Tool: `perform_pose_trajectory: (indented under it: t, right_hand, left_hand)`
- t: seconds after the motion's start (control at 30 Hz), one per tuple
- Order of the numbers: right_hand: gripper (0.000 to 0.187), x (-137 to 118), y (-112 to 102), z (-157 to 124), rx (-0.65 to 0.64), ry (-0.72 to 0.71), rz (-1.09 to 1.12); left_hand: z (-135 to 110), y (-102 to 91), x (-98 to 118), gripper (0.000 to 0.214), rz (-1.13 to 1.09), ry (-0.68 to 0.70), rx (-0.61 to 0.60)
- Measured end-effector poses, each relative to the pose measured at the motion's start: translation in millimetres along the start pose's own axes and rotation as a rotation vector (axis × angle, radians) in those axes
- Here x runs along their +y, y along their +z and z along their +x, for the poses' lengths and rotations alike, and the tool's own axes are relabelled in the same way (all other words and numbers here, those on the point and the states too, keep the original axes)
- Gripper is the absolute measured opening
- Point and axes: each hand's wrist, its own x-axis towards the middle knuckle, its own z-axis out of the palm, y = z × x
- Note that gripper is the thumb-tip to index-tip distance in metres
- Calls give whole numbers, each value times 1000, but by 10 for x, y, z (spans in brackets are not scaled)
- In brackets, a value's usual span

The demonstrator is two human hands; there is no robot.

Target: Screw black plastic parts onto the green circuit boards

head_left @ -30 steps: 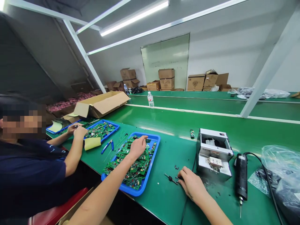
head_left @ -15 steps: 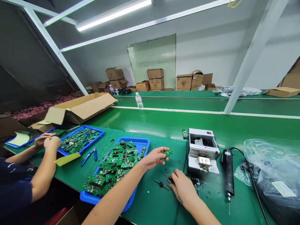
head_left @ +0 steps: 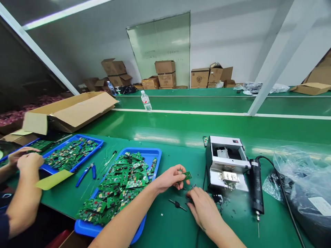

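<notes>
My left hand (head_left: 172, 178) pinches a small green circuit board (head_left: 188, 175) by its left end, above the green mat. Just right of it, my right hand (head_left: 203, 208) rests low on the mat, fingers curled down together among small black parts (head_left: 218, 198); whatever is between its fingertips is too small to make out. A black tool with a thin metal shaft (head_left: 177, 204) lies left of that hand. Beside my left forearm is a blue tray (head_left: 155, 155) heaped with circuit boards (head_left: 121, 186).
A grey-white machine (head_left: 227, 162) stands right of my hands, with a black electric screwdriver (head_left: 257, 189) and its cable beside it. Plastic bags (head_left: 302, 182) lie far right. At left are blue-handled pliers (head_left: 86, 174), another board tray (head_left: 99, 144) and a co-worker's hands (head_left: 27, 158).
The view has tilted down and shifted. My left hand, still pinching the board, has come down closer to my right hand, which stays low over the black parts.
</notes>
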Motion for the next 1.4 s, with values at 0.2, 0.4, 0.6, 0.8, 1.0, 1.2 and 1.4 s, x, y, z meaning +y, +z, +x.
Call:
perform_pose_trajectory:
  t: [0.2, 0.4, 0.6, 0.8, 1.0, 1.2, 1.4]
  right_hand:
    - [10, -53, 28, -64, 52, 35, -33]
    - [11, -94, -37, -80, 32, 39, 61]
    - [7, -62, -151, -50, -10, 6, 268]
    - [6, 117, -398, -33, 21, 113, 550]
    - [21, 219, -509, -58, 118, 256, 771]
    - [22, 231, -529, -89, 124, 297, 915]
    - [25, 218, -581, -105, 29, 312, 1055]
  left_hand:
    - [-53, 43, -36, 40, -136, -40, -7]
    - [-69, 79, -14, 35, -24, 134, 31]
    - [-88, 119, 37, 27, 182, 290, 130]
    - [-152, 165, 97, 37, -88, 177, 158]
    - [-242, 196, 153, 37, -88, 107, -97]
    - [-279, 219, 149, 32, 199, 73, -136]
    - [-276, 231, 152, 19, 375, 298, -144]
